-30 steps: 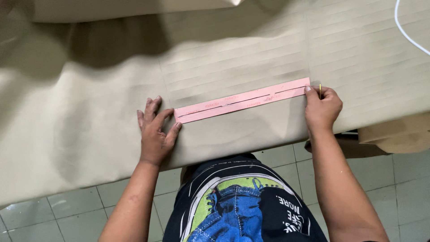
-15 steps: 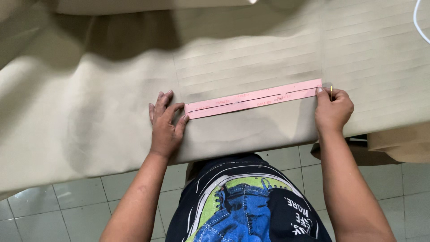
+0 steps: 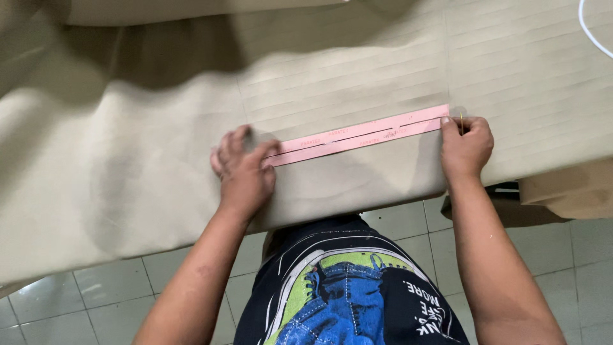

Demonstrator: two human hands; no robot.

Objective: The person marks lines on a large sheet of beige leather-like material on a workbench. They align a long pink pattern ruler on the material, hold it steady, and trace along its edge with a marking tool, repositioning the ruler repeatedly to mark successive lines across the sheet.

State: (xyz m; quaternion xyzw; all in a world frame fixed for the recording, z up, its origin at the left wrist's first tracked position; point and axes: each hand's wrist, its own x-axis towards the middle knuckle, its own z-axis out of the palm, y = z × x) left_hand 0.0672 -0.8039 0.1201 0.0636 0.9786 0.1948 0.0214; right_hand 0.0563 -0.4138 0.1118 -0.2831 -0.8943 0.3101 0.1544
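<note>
A long pink paper strip (image 3: 364,134) lies slanted on a wide sheet of beige fabric (image 3: 140,166) that covers the table. My left hand (image 3: 244,171) rests flat on the fabric with its fingers pressing the strip's left end. My right hand (image 3: 466,144) sits at the strip's right end with its fingers curled around a thin yellowish stick, perhaps a pencil or chalk (image 3: 461,122), whose tip touches the fabric beside the strip.
The fabric hangs over the near table edge and bunches in folds at the left and top. A white cord (image 3: 590,32) curves at the top right. Brown material (image 3: 568,188) hangs at the right. Grey floor tiles (image 3: 96,300) lie below.
The view has drifted, so the hands and strip appear shifted rightward. Both hands keep their places at the strip's two ends.
</note>
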